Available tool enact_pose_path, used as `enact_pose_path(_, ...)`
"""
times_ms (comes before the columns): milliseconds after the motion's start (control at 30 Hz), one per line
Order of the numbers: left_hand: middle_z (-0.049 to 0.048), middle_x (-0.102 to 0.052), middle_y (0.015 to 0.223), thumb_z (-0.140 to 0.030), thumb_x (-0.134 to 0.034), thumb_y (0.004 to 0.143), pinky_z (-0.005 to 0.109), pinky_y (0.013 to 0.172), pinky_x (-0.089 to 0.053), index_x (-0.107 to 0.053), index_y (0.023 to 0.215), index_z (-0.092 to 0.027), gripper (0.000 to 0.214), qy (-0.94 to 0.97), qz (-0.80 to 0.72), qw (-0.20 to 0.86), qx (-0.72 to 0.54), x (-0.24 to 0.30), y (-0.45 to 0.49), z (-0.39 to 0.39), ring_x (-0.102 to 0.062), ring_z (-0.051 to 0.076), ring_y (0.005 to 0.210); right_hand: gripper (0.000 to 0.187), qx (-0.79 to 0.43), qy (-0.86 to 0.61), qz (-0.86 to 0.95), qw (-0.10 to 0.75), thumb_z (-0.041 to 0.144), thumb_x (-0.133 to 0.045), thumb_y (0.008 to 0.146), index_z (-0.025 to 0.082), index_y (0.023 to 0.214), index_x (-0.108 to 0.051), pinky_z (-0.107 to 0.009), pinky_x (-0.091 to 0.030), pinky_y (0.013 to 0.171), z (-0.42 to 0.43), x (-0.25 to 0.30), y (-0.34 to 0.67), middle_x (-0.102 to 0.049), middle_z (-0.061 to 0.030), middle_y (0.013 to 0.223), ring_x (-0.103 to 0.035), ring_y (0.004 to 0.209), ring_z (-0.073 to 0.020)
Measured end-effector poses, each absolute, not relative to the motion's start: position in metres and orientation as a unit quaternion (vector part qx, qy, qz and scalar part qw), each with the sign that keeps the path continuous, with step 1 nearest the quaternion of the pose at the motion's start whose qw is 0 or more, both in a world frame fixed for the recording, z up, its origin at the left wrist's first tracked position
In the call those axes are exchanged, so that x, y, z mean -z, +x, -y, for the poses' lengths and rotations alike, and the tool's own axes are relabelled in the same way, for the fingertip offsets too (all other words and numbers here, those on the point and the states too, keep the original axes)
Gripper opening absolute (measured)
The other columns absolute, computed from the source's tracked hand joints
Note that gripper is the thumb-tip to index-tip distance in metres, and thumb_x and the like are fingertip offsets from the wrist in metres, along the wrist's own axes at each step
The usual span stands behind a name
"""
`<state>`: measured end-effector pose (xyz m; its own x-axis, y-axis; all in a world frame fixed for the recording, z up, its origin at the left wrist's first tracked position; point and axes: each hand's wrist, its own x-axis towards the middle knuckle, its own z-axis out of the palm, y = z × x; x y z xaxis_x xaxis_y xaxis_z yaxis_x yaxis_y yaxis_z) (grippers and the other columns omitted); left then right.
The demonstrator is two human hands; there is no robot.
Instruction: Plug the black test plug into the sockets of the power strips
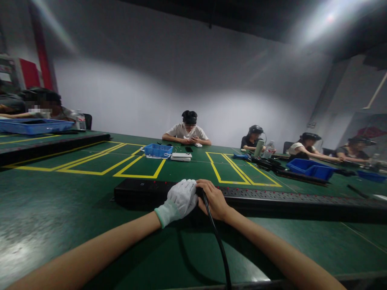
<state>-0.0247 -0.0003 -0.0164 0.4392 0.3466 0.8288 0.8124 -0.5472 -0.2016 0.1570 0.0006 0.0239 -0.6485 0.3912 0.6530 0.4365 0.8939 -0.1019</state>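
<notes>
Fingers of the bare right hand [213, 198] close around the end of a black cable [218, 241] where it meets a long black power strip [287, 198] lying across the green table [60, 209]. The gloved left hand [180, 198] curls over the strip just beside it; whether it grips or only steadies cannot be told. The cable appears to have reached the strip, but the 2 hands hide whether it is seated. Opposite, 1 co-worker [186, 131] sits behind a blue bin [157, 150].
</notes>
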Motion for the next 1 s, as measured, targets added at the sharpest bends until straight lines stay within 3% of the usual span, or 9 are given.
enact_pose_path(1000,0.0148,-0.06,0.113,-0.025,-0.044,0.085,0.046,0.096,-0.044,-0.05,0.119,-0.013,0.037,-0.792,0.352,0.312,0.39,0.0156,-0.0248,-0.0005,-0.054,0.026,0.11,0.047,0.03,-0.213,0.916,0.339,0.012,-0.051,0.069,0.02,0.115,-0.042,-0.042,-0.042,0.097,0.0008,-0.0286,0.16,-0.05,-0.0116,0.12,-0.046,0.116,-0.0242)
